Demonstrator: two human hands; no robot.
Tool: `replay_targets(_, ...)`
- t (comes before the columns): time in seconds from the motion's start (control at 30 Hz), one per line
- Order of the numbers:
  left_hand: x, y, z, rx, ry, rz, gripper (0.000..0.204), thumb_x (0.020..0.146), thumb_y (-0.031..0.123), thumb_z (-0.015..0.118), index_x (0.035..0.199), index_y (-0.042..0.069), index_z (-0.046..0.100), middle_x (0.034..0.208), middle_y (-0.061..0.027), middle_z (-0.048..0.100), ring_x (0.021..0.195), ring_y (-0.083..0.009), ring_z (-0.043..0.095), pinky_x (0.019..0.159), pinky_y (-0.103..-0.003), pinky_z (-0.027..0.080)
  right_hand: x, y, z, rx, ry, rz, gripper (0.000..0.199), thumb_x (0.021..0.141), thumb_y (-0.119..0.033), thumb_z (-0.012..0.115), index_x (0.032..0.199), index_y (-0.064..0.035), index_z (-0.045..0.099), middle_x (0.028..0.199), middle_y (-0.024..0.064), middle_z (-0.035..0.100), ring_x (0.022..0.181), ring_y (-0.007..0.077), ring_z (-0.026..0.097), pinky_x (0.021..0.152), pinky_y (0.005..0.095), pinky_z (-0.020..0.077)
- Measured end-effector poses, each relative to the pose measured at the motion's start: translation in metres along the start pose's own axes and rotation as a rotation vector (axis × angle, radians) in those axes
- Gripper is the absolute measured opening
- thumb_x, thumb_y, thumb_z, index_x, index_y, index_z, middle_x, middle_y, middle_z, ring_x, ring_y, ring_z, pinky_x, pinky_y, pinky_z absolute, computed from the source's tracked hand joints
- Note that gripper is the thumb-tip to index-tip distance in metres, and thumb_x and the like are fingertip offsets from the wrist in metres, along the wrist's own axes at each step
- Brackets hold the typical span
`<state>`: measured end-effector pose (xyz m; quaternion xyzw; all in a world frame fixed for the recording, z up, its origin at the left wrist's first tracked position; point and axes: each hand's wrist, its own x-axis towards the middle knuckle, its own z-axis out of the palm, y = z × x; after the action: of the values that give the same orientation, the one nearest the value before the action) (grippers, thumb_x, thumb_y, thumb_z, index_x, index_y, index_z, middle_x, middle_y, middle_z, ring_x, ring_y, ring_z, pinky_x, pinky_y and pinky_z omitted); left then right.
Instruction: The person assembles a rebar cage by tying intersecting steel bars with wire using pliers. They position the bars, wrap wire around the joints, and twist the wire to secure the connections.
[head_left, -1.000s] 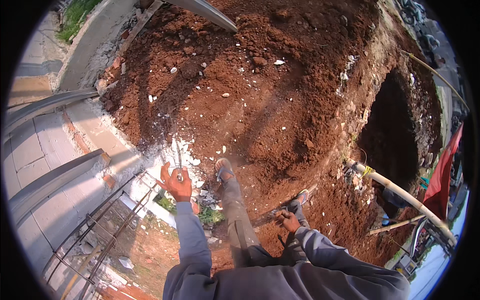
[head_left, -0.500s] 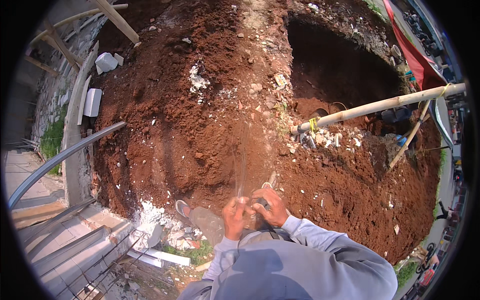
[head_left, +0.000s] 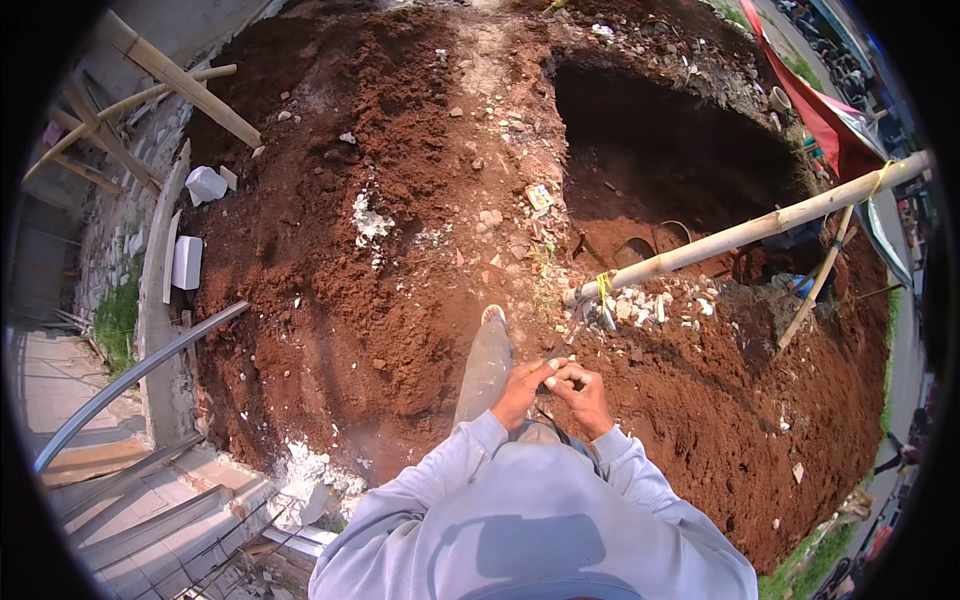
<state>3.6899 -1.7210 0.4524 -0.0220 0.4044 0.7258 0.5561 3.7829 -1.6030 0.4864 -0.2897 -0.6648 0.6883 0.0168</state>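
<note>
My left hand (head_left: 522,388) and my right hand (head_left: 582,395) meet in front of my waist, fingertips touching and fingers curled inward. Whether something small sits between them is too unclear to make out. Both grey sleeves (head_left: 470,455) come up from the lower edge. My left leg (head_left: 485,365) in grey trousers is stepped forward onto the red-brown soil mound (head_left: 330,270), with the shoe (head_left: 493,316) planted on the dirt just ahead of my hands.
A deep dark pit (head_left: 680,170) opens ahead on the right, crossed by a long bamboo pole (head_left: 760,228). White rubble (head_left: 650,305) lies by the pole's near end. A metal rail (head_left: 140,375), concrete steps (head_left: 130,500) and white blocks (head_left: 187,262) lie to the left. Red cloth (head_left: 830,115) hangs at far right.
The view has swung right, bringing the pit and bamboo pole ahead. My hands, apart a second ago with the left one raised, have come together at my waist. My left foot has stepped forward.
</note>
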Motion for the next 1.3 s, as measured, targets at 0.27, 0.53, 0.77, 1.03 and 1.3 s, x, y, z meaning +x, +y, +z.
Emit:
replay_targets(0.27,0.2,0.129,-0.077,0.794,0.278,0.167,0.032,0.095,0.025,0.054,0.11,0.0,0.066,0.089,-0.0116,0.069,0.082,-0.0145,0.063,0.076,-0.03,0.05,0.241,-0.019,-0.012,-0.126,0.067,0.062,0.018,0.093,-0.018,0.063,0.082,-0.0043,0.06,0.079,-0.0015,0.057,0.073,0.0068,0.046,0.065,0.0247,0.0386)
replay_targets(0.53,0.361,0.417,-0.094,1.0,0.173,0.21,0.066,0.096,0.046,0.051,0.135,-0.007,0.047,0.135,-0.0303,0.051,0.13,-0.0375,0.049,0.108,-0.04,0.037,0.477,-0.167,-0.055,0.244,0.071,0.135,0.02,0.099,-0.03,0.054,0.091,-0.0142,0.045,0.074,0.0033,0.062,0.045,0.0063,0.045,0.038,0.0203,0.0315)
replay_targets(0.77,0.503,0.622,-0.15,0.608,0.226,0.477,0.029,0.098,0.031,0.054,0.081,0.007,0.058,0.06,0.0053,0.041,0.054,-0.0061,0.034,0.051,-0.026,0.028,0.635,-0.272,-0.155,0.359,0.131,0.299,0.02,0.096,-0.031,0.057,0.094,-0.0114,0.053,0.065,-0.0006,0.051,0.05,0.0102,0.049,0.042,0.0256,0.043)
replay_targets(1.03,0.606,0.795,-0.219,-0.287,0.153,0.49,0.022,0.095,0.023,0.061,0.077,0.012,0.054,0.047,0.002,0.044,0.05,-0.0134,0.045,0.082,-0.037,0.045,0.909,-0.402,-0.237,0.351,0.622,-0.309,0.027,0.101,-0.031,0.052,0.084,-0.0104,0.053,0.069,-0.0029,0.044,0.062,0.009,0.05,0.062,0.0295,0.0526)
replay_targets(1.3,0.819,0.917,-0.162,-0.156,0.166,0.496,0.075,0.092,0.06,0.055,0.128,-0.006,0.049,0.118,-0.0247,0.063,0.054,-0.0108,0.054,0.052,-0.022,0.048,1.192,-0.523,0.005,-0.267,-0.074,-0.575,0.024,0.092,-0.02,0.062,0.077,-0.0017,0.058,0.066,0.0056,0.051,0.06,0.0146,0.049,0.057,0.0316,0.0403)
